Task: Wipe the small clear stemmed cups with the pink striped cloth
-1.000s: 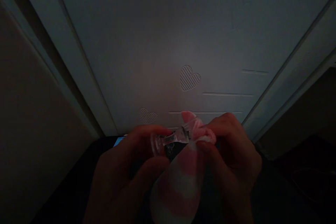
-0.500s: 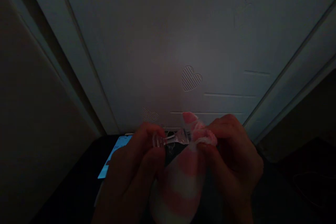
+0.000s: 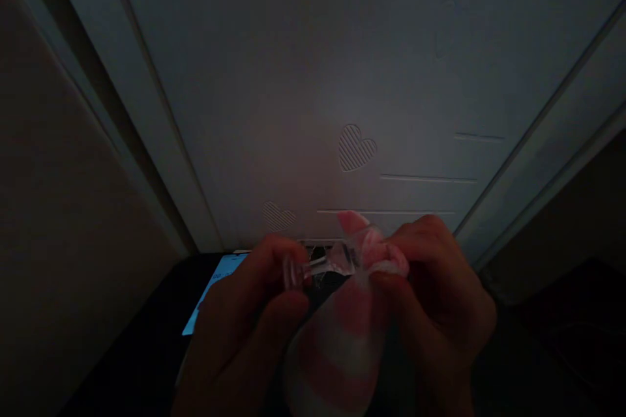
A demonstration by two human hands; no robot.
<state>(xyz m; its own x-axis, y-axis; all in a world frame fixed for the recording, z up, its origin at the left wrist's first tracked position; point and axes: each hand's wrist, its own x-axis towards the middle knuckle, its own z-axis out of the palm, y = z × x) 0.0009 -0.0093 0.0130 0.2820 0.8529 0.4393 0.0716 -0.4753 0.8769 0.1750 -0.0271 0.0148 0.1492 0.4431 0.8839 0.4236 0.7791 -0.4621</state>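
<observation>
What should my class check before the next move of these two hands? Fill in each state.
1. Left hand at the wide end of the clear plastic piece: ok.
2. Right hand pinching the striped cloth near its top: ok.
3. Far end of the clear plastic piece joined to the striped cloth: cannot tell.
4. Light good enough: not ok, very dim.
5. Phone apart from the striped cloth: ok.

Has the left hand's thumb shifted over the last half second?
Yes: the thumb of the left hand has dropped lower in the view, farther from the larger striped heart on the pale panel.
</observation>
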